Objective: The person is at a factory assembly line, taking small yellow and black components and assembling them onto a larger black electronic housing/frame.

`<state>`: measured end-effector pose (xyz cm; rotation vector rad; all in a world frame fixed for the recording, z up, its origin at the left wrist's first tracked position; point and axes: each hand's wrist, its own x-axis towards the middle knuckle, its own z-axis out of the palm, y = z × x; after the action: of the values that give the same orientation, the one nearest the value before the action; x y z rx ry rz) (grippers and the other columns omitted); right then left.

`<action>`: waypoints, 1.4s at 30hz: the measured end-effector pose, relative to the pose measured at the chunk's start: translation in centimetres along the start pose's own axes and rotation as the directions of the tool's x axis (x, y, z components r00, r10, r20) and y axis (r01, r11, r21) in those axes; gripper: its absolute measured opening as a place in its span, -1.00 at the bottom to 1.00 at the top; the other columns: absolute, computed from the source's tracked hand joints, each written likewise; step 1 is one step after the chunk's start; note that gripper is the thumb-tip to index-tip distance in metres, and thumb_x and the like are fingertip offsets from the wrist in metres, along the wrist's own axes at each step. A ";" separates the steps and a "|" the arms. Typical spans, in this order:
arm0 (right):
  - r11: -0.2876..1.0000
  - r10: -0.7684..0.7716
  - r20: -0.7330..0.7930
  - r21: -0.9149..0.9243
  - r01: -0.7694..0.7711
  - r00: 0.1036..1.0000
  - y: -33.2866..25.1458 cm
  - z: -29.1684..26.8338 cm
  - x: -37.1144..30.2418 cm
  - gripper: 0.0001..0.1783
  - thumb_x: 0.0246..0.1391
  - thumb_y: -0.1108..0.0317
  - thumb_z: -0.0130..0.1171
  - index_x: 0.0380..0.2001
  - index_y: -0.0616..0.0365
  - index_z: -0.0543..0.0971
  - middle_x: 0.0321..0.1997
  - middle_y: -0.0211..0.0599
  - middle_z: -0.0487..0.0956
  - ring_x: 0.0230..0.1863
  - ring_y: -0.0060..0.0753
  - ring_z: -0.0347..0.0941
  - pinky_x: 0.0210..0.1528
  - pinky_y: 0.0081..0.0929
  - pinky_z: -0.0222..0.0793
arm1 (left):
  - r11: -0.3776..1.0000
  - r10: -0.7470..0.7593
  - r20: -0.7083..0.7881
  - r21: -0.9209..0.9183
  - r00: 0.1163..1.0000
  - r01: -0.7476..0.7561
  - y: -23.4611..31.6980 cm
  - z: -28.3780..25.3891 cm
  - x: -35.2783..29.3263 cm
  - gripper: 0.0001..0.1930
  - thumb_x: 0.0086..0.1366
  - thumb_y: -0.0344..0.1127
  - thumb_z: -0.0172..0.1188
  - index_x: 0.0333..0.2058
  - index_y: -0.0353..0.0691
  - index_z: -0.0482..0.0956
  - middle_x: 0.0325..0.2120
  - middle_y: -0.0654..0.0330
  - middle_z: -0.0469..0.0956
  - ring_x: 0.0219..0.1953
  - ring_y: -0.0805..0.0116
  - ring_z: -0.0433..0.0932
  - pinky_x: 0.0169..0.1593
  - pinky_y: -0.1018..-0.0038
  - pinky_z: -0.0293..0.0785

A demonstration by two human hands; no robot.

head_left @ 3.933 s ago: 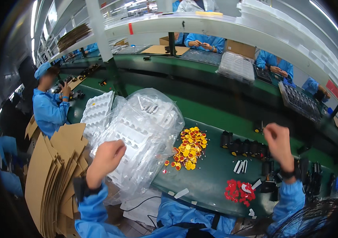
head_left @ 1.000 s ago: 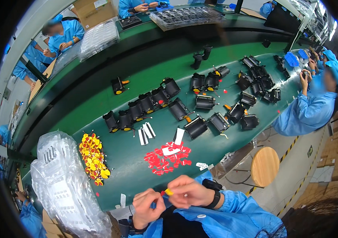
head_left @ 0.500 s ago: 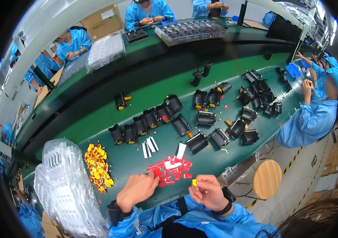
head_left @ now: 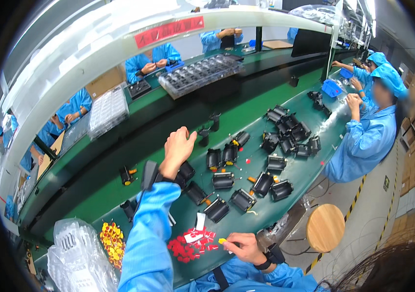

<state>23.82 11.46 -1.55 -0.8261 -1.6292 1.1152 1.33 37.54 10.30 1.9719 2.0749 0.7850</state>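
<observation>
My left hand [head_left: 178,148] is stretched forward over the green conveyor belt, its fingers extended and apart with nothing visible in them. Just right of its fingertips stand two slim black parts [head_left: 209,130], and below its wrist sit black plastic housings [head_left: 186,170], partly hidden by my arm. Near the front edge my right hand [head_left: 246,247] pinches a small yellow piece [head_left: 222,241] between thumb and fingers. Beside that piece lies a pile of red stickers [head_left: 188,247] with a white slip [head_left: 200,221] at its far edge.
Several more black housings [head_left: 218,210] spread across the green table to the right. A heap of yellow-and-red pieces [head_left: 112,242] and plastic-wrapped trays [head_left: 75,248] lie left. A wooden stool [head_left: 325,228] stands at the right. A co-worker in blue [head_left: 370,136] sits beyond it.
My left hand has left the red stickers and moved forward over the belt. My right hand still holds the yellow piece. The view has shifted, showing more of the overhead frame.
</observation>
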 end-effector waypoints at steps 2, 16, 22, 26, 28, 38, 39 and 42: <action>0.998 0.033 -0.027 0.045 -0.032 0.999 0.5 0.0 -0.4 -0.88 0.13 0.48 0.27 -0.47 0.28 0.64 -0.54 -0.29 0.62 -0.55 -0.50 0.55 -0.51 -0.58 0.35 | 0.997 -0.067 0.016 0.042 0.998 0.066 0.7 3.1 2.9 -0.45 0.21 0.14 0.22 -0.18 -0.34 0.57 -0.17 -0.16 0.63 -0.07 -0.15 0.61 -0.04 0.03 0.49; 0.834 0.223 0.050 0.507 -0.217 0.974 -2.8 0.2 1.9 -0.87 0.26 0.49 0.15 -0.34 0.36 0.60 -0.45 -0.28 0.64 -0.43 -0.51 0.55 -0.33 -0.55 0.49 | 0.880 0.260 0.260 -0.461 0.930 -0.117 1.7 -9.5 -17.0 -0.69 0.13 -0.33 0.43 -0.50 -0.35 0.44 -0.66 0.39 0.27 -0.55 0.68 0.22 -0.53 0.54 0.14; 0.944 -0.326 0.321 0.168 0.285 0.889 -8.6 3.1 6.2 -0.88 0.16 0.51 0.23 -0.26 0.34 0.56 -0.39 -0.10 0.54 -0.43 -0.08 0.49 -0.40 -0.29 0.35 | 0.753 0.065 0.423 -0.615 0.904 0.234 -2.6 -11.3 -28.5 -0.75 0.12 -0.41 0.40 -0.27 -0.33 0.54 -0.67 0.20 0.44 -0.65 0.60 0.37 -0.57 0.55 0.25; 0.947 -0.320 0.445 0.122 0.298 0.836 -8.5 5.5 5.9 -0.89 0.14 0.51 0.25 -0.38 0.31 0.51 -0.48 -0.13 0.48 -0.49 -0.07 0.43 -0.45 -0.22 0.30 | 0.803 0.089 0.373 -0.575 0.924 0.155 -3.4 -11.8 -30.7 -0.72 0.11 -0.43 0.40 -0.22 -0.32 0.53 -0.67 0.20 0.44 -0.66 0.59 0.40 -0.58 0.52 0.27; 0.949 -0.309 0.452 0.093 0.300 0.837 -8.8 6.1 5.6 -0.88 0.13 0.51 0.26 -0.39 0.31 0.50 -0.49 -0.14 0.49 -0.50 -0.07 0.43 -0.46 -0.22 0.29 | 0.820 0.114 0.368 -0.560 0.923 0.122 -3.4 -12.4 -31.4 -0.72 0.11 -0.43 0.40 -0.22 -0.32 0.53 -0.67 0.17 0.43 -0.67 0.56 0.39 -0.58 0.50 0.26; 0.983 -0.130 0.539 -0.036 0.177 0.832 -8.8 5.8 5.3 -0.79 0.03 0.49 0.37 -0.27 0.34 0.59 -0.34 -0.13 0.64 -0.42 -0.25 0.60 -0.40 -0.42 0.48 | 0.796 0.342 0.284 -0.595 0.896 -0.115 -4.4 -12.4 -31.9 -0.81 0.31 -0.40 0.19 -0.14 -0.30 0.44 -0.66 0.00 0.44 -0.61 -0.08 0.49 -0.54 0.22 0.30; 0.984 -0.128 0.537 -0.039 0.176 0.834 -8.8 6.0 5.5 -0.79 0.03 0.49 0.37 -0.27 0.34 0.59 -0.34 -0.13 0.64 -0.42 -0.25 0.60 -0.40 -0.42 0.48 | 0.794 0.345 0.285 -0.597 0.894 -0.116 -4.4 -12.7 -31.8 -0.81 0.31 -0.40 0.19 -0.14 -0.30 0.44 -0.66 0.00 0.44 -0.61 -0.08 0.49 -0.54 0.22 0.30; 0.989 -0.051 0.484 0.149 -0.024 0.874 -9.4 6.0 5.8 -0.28 0.00 0.37 0.42 0.21 0.39 0.39 0.15 -0.02 0.54 -0.03 -0.24 0.62 0.06 -0.37 0.55 | 0.746 0.379 0.353 -0.663 0.855 -0.057 -3.9 -13.5 -32.2 -0.85 0.35 -0.38 0.14 -0.17 -0.30 0.43 -0.61 -0.01 0.45 -0.55 -0.12 0.51 -0.49 0.21 0.33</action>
<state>16.17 11.60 8.43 -0.4487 -1.9227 1.5033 -4.93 3.06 12.56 1.7823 1.0942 0.8037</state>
